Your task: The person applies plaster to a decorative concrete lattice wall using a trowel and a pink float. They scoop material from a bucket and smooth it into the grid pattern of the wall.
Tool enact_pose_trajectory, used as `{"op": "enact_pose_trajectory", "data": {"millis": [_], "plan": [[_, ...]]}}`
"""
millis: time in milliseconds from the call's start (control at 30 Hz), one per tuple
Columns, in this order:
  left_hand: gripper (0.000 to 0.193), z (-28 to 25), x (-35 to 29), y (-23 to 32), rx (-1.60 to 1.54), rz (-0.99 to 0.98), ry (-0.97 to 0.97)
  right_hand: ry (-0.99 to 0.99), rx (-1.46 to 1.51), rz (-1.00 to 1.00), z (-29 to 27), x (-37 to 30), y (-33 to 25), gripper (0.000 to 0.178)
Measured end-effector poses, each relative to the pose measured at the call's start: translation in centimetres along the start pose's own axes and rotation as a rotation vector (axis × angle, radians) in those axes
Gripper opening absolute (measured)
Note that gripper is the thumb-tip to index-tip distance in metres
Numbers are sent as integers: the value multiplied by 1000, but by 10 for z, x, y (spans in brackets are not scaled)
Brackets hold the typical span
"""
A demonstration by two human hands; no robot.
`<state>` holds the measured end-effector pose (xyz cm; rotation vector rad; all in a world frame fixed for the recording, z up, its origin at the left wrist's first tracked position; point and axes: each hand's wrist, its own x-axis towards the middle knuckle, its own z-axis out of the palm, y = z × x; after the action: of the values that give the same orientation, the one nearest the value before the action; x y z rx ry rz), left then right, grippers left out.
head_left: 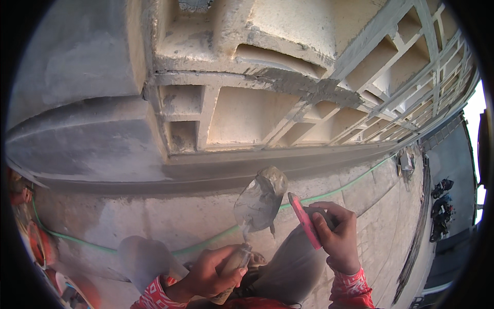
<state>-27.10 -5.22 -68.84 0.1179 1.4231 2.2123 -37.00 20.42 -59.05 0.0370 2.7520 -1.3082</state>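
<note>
Seen from above, a person's two bare hands work near a pale concrete lattice wall [208, 110] that curves away toward the far right. The left hand [218, 268] is closed around the handle of a trowel [250, 208], whose grey-smeared blade points away from the body, over the paved ground between the person and the wall. A lump of grey, mortar-like material [275, 180] sits at the blade's far end. The right hand [337, 229] grips the dark handle of a pinkish-red float [304, 221], its plate tipped steeply on edge, just right of the trowel and apart from it. If the trowel tilts, the lump could probably slide off and land on the green hose [80, 240] running across the ground, or on the grey trouser leg [293, 262] close by. The two tools are near enough that a careless swing might knock them together. The hose could also catch a foot, should the person step sideways without looking. Along the wall, darker grey smears [309, 85] cross the lattice bars; if they are soft, a brush of the float might mark them. At the near left edge stands an orange-red, bucket-like container [38, 242], partly cut off; its contents cannot be made out.
</note>
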Motion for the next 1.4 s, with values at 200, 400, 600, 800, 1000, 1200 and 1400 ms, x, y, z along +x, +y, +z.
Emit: {"op": "enact_pose_trajectory", "data": {"millis": [200,400,600,800,1000,1200,1400], "plan": [[33,1,3,-1,64,-6,-4,126,-215,-251,15,5,-8,19],[38,-4,-1,-2,-174,-85,-28,141,-163,-425,17,11,2,25],[44,-9,-5,15,-389,-131,-105,132,-145,-694,26,18,78,49],[42,-8,-4,0,-289,-55,-67,142,-285,-608,47,9,87,37],[38,-5,-2,-3,-210,-11,-1,127,-123,-476,68,-8,80,36],[29,-4,2,-2,-103,19,26,42,100,-195,81,-16,70,39],[39,-2,2,-6,-140,12,32,98,-63,-196,88,0,90,38]]}}
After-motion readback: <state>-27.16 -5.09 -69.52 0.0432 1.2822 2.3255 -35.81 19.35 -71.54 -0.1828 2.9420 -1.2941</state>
